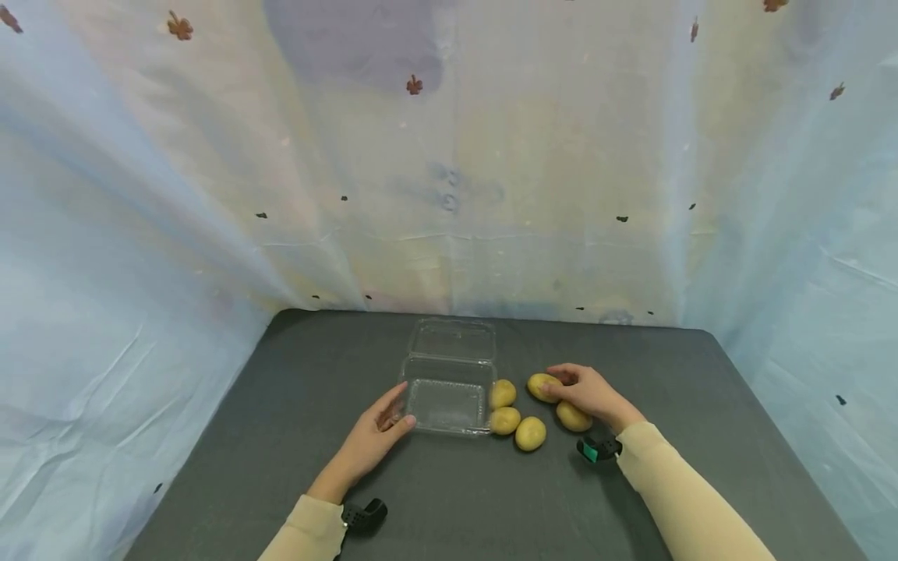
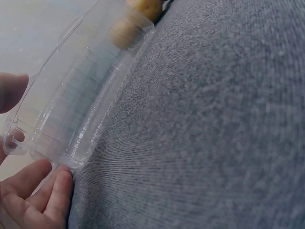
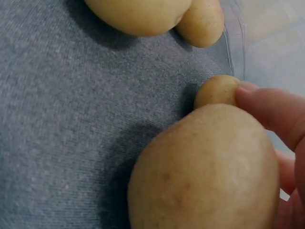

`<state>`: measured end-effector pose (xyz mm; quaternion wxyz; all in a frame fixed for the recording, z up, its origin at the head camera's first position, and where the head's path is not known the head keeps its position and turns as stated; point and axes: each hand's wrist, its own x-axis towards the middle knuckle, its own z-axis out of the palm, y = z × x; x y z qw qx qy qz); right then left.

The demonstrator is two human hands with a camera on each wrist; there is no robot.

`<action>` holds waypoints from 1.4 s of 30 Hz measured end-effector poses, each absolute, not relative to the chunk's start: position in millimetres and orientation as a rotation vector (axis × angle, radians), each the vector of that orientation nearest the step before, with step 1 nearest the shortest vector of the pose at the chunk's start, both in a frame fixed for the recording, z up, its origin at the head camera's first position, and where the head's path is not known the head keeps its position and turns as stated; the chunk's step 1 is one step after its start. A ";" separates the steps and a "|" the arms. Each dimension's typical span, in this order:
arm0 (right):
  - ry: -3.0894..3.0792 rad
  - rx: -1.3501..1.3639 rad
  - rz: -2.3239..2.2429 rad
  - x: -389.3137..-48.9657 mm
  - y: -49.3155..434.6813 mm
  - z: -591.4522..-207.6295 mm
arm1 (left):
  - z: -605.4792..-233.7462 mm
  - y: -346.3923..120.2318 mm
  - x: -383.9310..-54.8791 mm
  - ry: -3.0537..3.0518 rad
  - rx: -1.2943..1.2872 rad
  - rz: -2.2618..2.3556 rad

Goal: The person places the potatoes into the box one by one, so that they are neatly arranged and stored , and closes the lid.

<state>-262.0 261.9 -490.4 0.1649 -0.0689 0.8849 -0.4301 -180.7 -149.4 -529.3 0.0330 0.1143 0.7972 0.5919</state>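
A clear plastic container [image 1: 449,428] lies with its hinged lid [image 1: 452,340] folded back on the dark table. At the container's left front corner, my left hand [image 1: 375,432] holds the rim between thumb and curled fingers. My right hand [image 1: 585,389] pinches a yellow potato [image 1: 543,387] between thumb and fingers, low over the table. Just below that hand lies another potato [image 1: 574,417], large in the right wrist view. Beside the container's right wall sit two potatoes, a rear one [image 1: 503,393] and a front one [image 1: 505,421], with a third [image 1: 530,434] nearer me.
The dark cloth-covered table [image 1: 295,405] has rounded far corners. A pale patterned curtain [image 1: 449,156] hangs behind it and on both sides. Black bands are on both wrists, the left one [image 1: 365,516] close to the tabletop.
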 end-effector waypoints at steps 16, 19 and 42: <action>2.475 -0.223 -1.156 -261.1 258.1 -480.5 | -534.1 -146.1 -178.3 2.538 0.307 1.778; 2.475 -0.236 -1.142 -260.8 257.1 -479.5 | -534.4 -145.8 -178.1 2.536 0.313 1.788; 2.567 -0.217 -1.098 -263.5 250.5 -479.4 | -541.1 -152.1 -178.2 2.337 0.363 1.929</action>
